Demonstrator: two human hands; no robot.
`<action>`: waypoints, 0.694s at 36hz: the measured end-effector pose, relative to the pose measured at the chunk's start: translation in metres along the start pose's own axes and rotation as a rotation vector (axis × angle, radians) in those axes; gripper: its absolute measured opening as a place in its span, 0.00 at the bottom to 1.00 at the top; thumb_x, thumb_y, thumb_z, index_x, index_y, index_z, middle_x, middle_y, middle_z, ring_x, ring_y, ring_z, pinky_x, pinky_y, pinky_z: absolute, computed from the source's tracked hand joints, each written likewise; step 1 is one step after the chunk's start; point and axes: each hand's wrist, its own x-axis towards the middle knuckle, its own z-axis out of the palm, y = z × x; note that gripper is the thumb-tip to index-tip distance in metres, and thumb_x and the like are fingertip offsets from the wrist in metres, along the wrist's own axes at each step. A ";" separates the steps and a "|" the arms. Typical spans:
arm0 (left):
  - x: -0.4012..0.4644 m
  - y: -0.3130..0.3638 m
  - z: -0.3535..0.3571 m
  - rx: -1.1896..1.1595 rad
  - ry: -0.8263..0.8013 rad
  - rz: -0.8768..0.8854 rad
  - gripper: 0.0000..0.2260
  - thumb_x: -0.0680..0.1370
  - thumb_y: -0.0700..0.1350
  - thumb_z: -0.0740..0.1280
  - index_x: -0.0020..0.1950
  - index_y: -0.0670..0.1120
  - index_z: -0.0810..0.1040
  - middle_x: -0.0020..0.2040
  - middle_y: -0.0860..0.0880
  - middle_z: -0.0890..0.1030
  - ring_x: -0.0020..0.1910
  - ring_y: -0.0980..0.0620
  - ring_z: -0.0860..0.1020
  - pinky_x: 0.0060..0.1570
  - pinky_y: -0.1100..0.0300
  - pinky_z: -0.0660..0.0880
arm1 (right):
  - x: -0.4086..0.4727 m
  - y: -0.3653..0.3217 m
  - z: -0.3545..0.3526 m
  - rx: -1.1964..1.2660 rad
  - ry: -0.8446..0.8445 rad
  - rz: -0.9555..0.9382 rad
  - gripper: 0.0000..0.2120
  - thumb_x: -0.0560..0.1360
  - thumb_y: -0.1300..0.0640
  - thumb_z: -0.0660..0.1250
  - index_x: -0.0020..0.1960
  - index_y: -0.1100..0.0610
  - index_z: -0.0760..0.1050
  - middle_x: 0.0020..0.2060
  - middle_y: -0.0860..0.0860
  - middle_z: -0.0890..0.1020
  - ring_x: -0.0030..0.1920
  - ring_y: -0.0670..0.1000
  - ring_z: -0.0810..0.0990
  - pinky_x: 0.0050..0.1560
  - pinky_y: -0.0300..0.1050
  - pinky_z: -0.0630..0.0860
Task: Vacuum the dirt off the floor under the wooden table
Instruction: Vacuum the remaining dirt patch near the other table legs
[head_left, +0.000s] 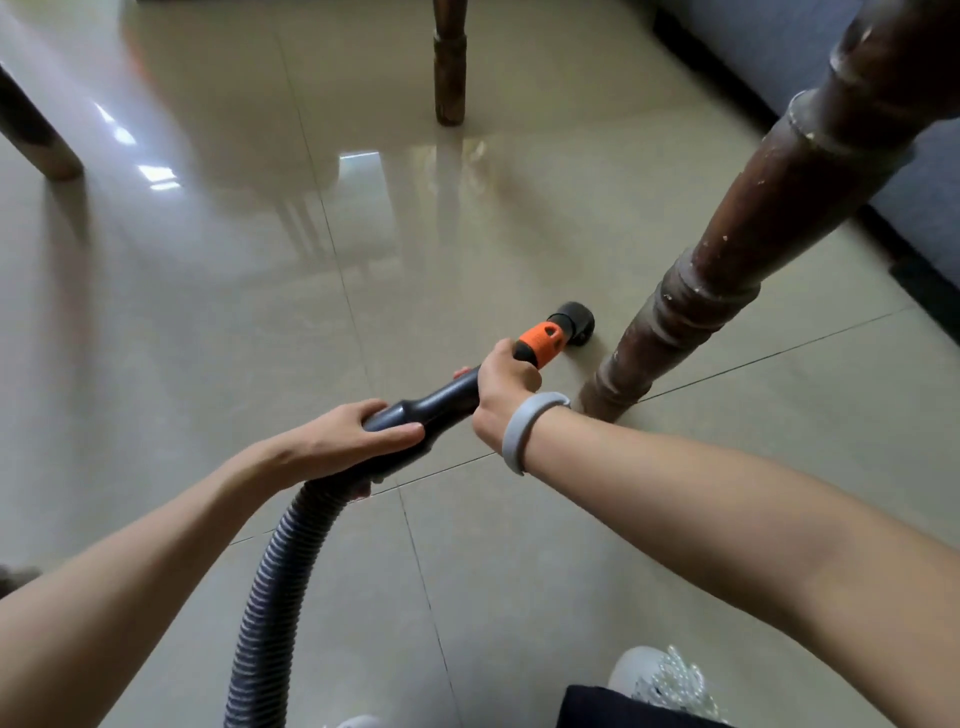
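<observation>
Both hands clamp the vacuum wand (441, 405), right hand (506, 382) ahead near the orange collar (540, 343), left hand (358, 436) behind; wand points far-right, nozzle (576, 322) on the floor (260, 286) just beside the near table leg (727, 270).

cam: 1 view only, head-worn, wide-angle | faces fwd + steeply down at tiled floor (519, 545) | close range: forearms enter from bottom edge, both hands near centre, shoe (660, 675) at bottom | nearest table leg (727, 280) looms right, bent by lens; far leg (450, 62) top centre | overlap: n/a, no 2nd view
</observation>
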 end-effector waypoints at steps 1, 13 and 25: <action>-0.001 -0.003 0.000 0.016 -0.040 -0.016 0.33 0.56 0.67 0.71 0.51 0.45 0.76 0.34 0.46 0.77 0.29 0.49 0.76 0.33 0.55 0.77 | -0.002 0.006 -0.004 0.025 -0.024 0.034 0.15 0.79 0.48 0.54 0.40 0.58 0.65 0.30 0.54 0.80 0.39 0.57 0.82 0.50 0.50 0.80; -0.004 -0.015 -0.035 -0.130 -0.170 -0.070 0.42 0.52 0.73 0.73 0.42 0.36 0.73 0.30 0.39 0.72 0.26 0.46 0.71 0.28 0.58 0.68 | -0.012 0.004 -0.008 0.151 -0.271 0.185 0.08 0.77 0.54 0.65 0.45 0.57 0.68 0.42 0.55 0.77 0.43 0.55 0.79 0.44 0.50 0.79; -0.011 -0.010 -0.037 -0.278 -0.328 -0.115 0.40 0.52 0.69 0.76 0.51 0.40 0.79 0.47 0.35 0.82 0.35 0.42 0.80 0.38 0.53 0.78 | -0.005 0.018 0.020 0.023 -0.089 0.042 0.21 0.74 0.42 0.57 0.54 0.59 0.66 0.49 0.56 0.78 0.49 0.62 0.82 0.51 0.56 0.80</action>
